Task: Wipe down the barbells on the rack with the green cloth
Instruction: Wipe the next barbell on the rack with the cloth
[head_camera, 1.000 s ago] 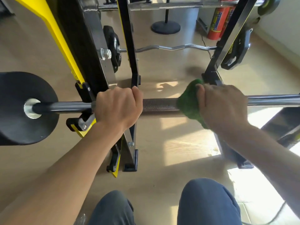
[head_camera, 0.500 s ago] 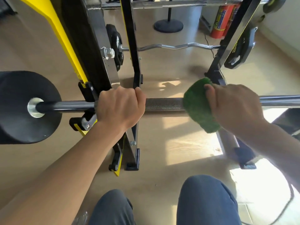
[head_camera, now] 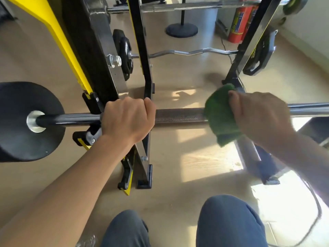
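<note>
A straight barbell (head_camera: 179,115) lies across the rack in front of me, with a black plate (head_camera: 19,139) on its left end. My left hand (head_camera: 127,119) grips the bar just right of the rack's left hook. My right hand (head_camera: 258,115) holds the green cloth (head_camera: 218,114) wrapped over the bar, at the right end of the knurled section. Lower and farther back, a curl bar (head_camera: 188,52) rests on the rack with black plates at both ends. Another straight bar (head_camera: 178,7) sits at the top of the view.
The black and yellow rack upright (head_camera: 85,50) stands at the left, a black post (head_camera: 140,50) in the middle and a slanted upright (head_camera: 256,38) at the right. A red fire extinguisher (head_camera: 238,22) and a round stand base (head_camera: 181,30) are behind. My knees (head_camera: 229,221) are below.
My right hand has slid the green cloth to the right along the bar, baring more of the knurled section. My left hand has kept its grip in place.
</note>
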`<state>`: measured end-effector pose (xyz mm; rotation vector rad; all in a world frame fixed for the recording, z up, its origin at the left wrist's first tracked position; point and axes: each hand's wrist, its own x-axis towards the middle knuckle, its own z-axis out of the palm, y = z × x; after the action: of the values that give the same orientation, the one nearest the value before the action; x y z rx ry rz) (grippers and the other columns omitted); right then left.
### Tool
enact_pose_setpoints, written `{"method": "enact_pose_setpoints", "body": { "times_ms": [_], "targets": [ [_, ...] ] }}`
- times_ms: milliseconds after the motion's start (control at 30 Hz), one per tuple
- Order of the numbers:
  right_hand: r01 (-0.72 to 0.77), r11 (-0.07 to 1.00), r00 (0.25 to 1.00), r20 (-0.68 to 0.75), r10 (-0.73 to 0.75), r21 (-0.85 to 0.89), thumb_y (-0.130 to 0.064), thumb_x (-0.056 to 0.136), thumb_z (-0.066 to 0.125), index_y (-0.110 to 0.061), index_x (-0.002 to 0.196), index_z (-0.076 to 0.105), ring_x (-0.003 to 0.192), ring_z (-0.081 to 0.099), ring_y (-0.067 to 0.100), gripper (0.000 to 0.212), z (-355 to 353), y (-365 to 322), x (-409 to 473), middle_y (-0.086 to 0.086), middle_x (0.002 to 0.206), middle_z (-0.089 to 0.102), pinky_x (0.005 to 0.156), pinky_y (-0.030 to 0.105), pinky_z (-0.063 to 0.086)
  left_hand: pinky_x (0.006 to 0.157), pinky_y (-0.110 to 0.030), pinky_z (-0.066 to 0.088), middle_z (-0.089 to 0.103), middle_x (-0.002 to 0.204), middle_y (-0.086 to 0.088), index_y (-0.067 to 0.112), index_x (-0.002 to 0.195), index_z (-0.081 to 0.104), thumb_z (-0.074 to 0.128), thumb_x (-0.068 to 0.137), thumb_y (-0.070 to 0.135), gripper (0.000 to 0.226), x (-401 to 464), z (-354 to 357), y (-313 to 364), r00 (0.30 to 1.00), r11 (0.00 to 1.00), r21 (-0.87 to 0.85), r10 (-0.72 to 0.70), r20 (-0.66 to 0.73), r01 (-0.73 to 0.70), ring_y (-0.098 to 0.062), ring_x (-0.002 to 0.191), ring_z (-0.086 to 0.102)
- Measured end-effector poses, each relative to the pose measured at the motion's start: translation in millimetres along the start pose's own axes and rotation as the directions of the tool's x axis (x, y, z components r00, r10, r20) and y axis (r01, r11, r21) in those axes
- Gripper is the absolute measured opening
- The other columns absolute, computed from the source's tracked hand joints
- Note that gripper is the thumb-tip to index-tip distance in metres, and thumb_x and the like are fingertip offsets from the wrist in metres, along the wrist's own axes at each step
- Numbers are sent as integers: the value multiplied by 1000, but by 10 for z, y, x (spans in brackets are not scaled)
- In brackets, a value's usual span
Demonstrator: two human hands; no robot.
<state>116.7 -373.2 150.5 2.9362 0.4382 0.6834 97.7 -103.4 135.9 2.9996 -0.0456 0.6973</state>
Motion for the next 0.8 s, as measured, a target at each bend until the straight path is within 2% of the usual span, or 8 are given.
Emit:
{"method": "enact_pose_setpoints", "body": {
  "times_ms": [67,167,267,333,500,600,700,800],
  "targets": [
    [-94,995,993,66,96,-34,-30,100,21,-6,77,52,42,23,12,45,-74,263,-75,-7,50,20,48,22,23,57,-33,50,41,46,-2,18,47,33,15,100,38,59,-2,-5,22,1000,1000,3,-19,-8,19,-23,43,48],
    [-43,999,999,13,43,-22,-28,103,24,-11,77,56,47,43,25,45,-56,-226,34,-2,51,39,50,29,35,54,-27,41,36,44,0,19,48,32,17,102,37,60,-15,10,45,999,999,35,-29,-18,30,-18,40,42],
    [18,996,997,-82,-11,88,-29,101,42,-19,65,51,41,37,21,38,-19,-993,222,0,47,43,51,27,32,55,-28,32,34,44,1,19,48,32,20,104,35,59,-28,19,39,999,998,57,-18,-33,20,-16,40,39],
    [19,994,998,-60,-13,106,-36,105,33,-20,63,44,40,37,20,47,-7,-1108,268,-5,47,41,50,28,29,54,-29,32,35,44,0,18,47,34,20,103,34,60,-22,12,27,1000,999,42,-1,-19,2,-17,40,41],
    [130,982,990,32,-135,138,-44,105,13,-22,84,49,51,43,17,47,-84,-696,170,-8,57,36,55,30,30,48,-25,33,40,42,0,18,46,39,18,102,35,62,-16,15,-17,1000,1000,23,4,-17,-4,-16,37,43],
    [13,1000,998,65,-15,19,-36,101,12,-15,92,57,46,37,17,50,-34,-97,35,-10,55,27,49,26,29,49,-25,40,38,42,0,19,46,36,16,101,37,61,2,40,-33,999,1000,20,14,-31,-13,-17,37,43],
    [-125,991,992,40,123,53,-33,105,29,-8,79,58,39,30,14,47,-150,106,-56,-12,50,23,48,20,25,53,-31,48,35,42,-1,19,46,33,17,101,36,60,-8,25,29,998,999,28,-39,-58,41,-22,38,45],
    [58,998,995,85,-59,17,-26,98,40,-14,91,57,51,44,23,23,-110,-642,134,-4,59,39,54,32,36,57,-33,47,36,43,-1,19,46,31,16,101,37,59,-14,29,34,997,997,55,-49,-65,53,-25,40,46]
  ]
}}
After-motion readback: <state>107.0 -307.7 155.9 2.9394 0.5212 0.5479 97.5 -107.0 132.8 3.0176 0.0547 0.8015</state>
